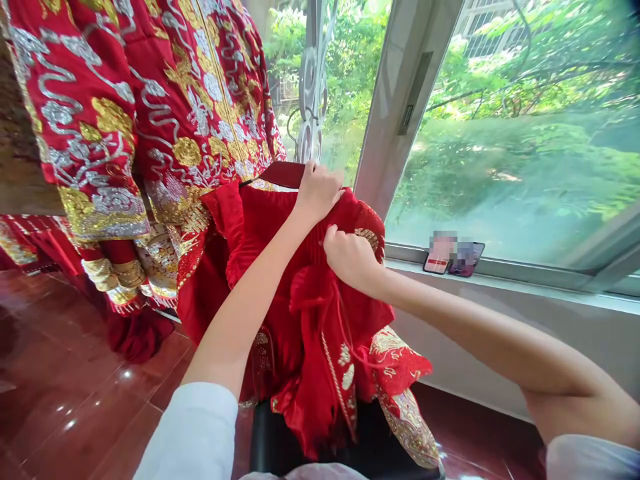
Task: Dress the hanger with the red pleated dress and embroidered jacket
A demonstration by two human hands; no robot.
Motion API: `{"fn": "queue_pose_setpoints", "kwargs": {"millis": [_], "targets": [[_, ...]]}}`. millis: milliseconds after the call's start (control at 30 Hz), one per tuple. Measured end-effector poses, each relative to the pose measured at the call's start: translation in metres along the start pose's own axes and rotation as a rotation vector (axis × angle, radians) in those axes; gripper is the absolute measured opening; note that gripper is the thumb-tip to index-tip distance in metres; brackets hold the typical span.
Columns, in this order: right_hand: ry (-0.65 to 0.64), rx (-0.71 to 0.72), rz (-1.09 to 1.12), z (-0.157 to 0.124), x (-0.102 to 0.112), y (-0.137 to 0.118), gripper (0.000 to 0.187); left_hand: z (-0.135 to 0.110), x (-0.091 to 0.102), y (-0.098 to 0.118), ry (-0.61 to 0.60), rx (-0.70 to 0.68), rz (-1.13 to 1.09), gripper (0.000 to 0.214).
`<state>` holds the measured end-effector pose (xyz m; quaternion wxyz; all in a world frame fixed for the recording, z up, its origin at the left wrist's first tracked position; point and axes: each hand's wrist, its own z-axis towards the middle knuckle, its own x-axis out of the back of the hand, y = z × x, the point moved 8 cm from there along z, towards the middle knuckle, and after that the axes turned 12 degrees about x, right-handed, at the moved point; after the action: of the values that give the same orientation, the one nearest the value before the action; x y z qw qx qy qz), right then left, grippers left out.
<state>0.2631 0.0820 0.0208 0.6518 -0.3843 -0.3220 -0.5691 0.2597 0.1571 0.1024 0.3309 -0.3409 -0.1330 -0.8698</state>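
A red garment with gold embroidery (265,287) hangs in front of me on a dark red hanger (283,175), and its wire hook rises near the window's metal scrollwork. My left hand (320,192) is closed over the garment's top edge, by the hanger's right arm. Just below it, to the right, my right hand (353,260) is closed on the red cloth near the shoulder. Both sets of fingertips are partly hidden. Gathered cloth and thin red cords (345,320) dangle beneath my right hand. The lower part falls over a black seat (270,447).
To the left hangs a heavily embroidered red, gold and silver jacket (190,100). Two phones (436,260) lean on the sill (500,287) by the window at right. Dark red cloth (140,333) hangs down to the shiny tiled floor (90,400).
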Motion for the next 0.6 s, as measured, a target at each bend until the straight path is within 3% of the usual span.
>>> {"fn": "queue_pose_setpoints", "kwargs": {"millis": [67,167,267,333,400,467,600], "targets": [[-0.011,0.012,-0.010,0.007,0.001,0.009,0.018,-0.007,0.012,0.005,-0.031,-0.053,-0.016,0.011],[0.185,0.031,0.089,0.029,0.041,0.029,0.027,-0.030,0.050,-0.002,0.055,-0.024,-0.018,0.010],[0.367,0.124,0.253,0.057,0.074,0.037,0.016,-0.070,0.096,-0.042,0.249,0.277,0.080,0.008],[0.326,0.180,0.321,0.080,0.072,0.032,0.023,-0.102,0.112,-0.078,0.283,0.541,0.169,0.021],[0.208,0.160,0.394,0.101,0.058,0.026,0.027,-0.127,0.109,-0.108,0.211,0.725,0.234,0.038],[0.109,0.103,0.459,0.116,0.041,0.020,0.035,-0.139,0.096,-0.125,0.106,0.793,0.282,0.044],[0.205,0.076,0.390,0.125,0.037,0.012,0.043,-0.140,0.085,-0.138,0.037,0.807,0.282,0.028]]}}
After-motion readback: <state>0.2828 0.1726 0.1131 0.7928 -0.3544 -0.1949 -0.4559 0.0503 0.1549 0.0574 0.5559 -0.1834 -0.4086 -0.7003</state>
